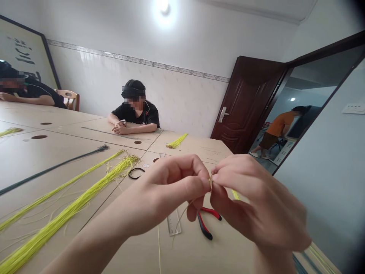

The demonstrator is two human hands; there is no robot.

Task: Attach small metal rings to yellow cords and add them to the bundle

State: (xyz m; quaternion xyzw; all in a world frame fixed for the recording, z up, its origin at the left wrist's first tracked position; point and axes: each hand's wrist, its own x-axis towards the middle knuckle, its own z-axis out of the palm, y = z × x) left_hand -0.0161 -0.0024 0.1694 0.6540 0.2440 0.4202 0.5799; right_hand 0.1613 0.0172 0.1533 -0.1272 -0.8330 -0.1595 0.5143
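My left hand [179, 182] and my right hand [251, 194] meet at the centre, raised above the table. Both pinch a thin yellowish cord [182, 217] between thumb and fingertips. A small loop or knot of it shows between the two hands, too small to make out well. The cord's loose end hangs below my left fingers. Beneath my hands lie pliers [205, 228] with red and black handles, their jaws hidden. A clear ruler [173, 225] lies left of the pliers, partly covered by my left hand.
Bundles of yellow cord [71, 207] and a dark green bundle [54, 169] stretch across the table [137, 247] at left. A black ring-shaped band [137, 173] lies near their ends. A smaller yellow bundle [177, 141] lies farther back. Two people sit across the table; another bends beyond the open door [242, 99].
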